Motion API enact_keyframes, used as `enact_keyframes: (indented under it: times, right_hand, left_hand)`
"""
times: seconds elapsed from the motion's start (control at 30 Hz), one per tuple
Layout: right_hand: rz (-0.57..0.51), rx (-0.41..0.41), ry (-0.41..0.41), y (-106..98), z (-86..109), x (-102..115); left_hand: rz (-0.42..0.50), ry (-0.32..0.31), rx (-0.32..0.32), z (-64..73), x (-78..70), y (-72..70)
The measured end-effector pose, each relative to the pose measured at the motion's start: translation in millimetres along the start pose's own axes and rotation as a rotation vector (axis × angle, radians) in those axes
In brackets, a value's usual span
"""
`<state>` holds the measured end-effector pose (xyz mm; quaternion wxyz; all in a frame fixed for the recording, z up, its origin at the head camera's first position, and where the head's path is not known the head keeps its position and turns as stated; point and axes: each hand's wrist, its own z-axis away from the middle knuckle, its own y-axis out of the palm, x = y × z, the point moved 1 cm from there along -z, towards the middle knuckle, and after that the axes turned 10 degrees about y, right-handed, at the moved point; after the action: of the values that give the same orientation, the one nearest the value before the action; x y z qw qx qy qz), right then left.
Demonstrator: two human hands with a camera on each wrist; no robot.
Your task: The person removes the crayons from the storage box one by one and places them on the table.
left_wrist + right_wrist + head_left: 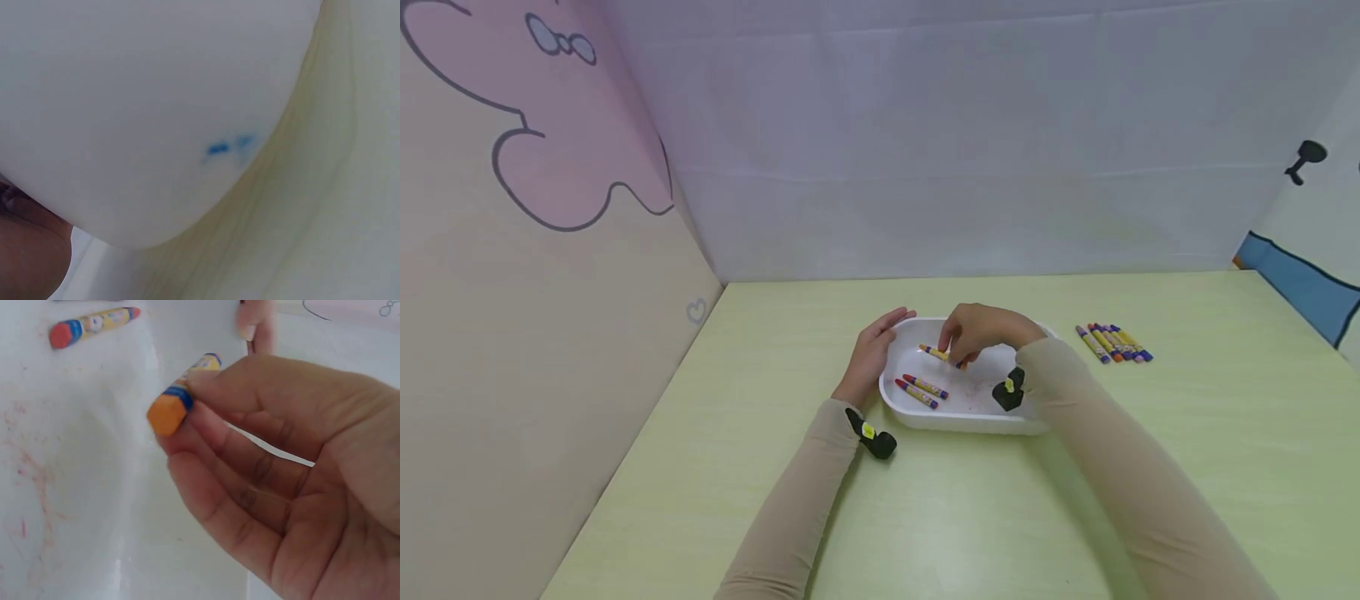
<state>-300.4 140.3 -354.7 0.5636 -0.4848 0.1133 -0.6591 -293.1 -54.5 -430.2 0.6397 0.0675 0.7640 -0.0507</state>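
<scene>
An orange crayon (167,414) in a yellow and blue wrapper is pinched between the thumb and fingers of my right hand (981,327), over the white tray (970,423). In the right wrist view its flat orange end faces the camera. My left hand (867,360) holds the tray at its left rim, with fingers along the outer side. In the left wrist view the tray's outer wall (137,125) bears blue smudges, and part of the left hand (31,250) shows at its edge. Two red crayons (927,386) lie side by side in the tray's left part.
Several crayons (1112,343) lie in a slanted row on the light green table (970,517), right of the tray. Reddish marks stain the tray's floor. A pale cloth wall (962,150) stands behind the table, with a patterned wall (550,333) at the left.
</scene>
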Motion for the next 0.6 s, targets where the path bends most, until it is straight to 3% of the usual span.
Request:
enact_keyframes:
  times: [0.27, 0.6]
  right_hand:
    - [-0.074, -0.130, -0.034, -26.8, 29.4, -22.7]
    - [-0.153, -0.263, 0.046, -51.0, 68.3, -67.6]
  left_hand:
    - [0.004, -0.027, -0.008, -1.0, -1.5, 0.5]
    - [-0.020, -0.036, -0.016, -1.2, -1.7, 1.6]
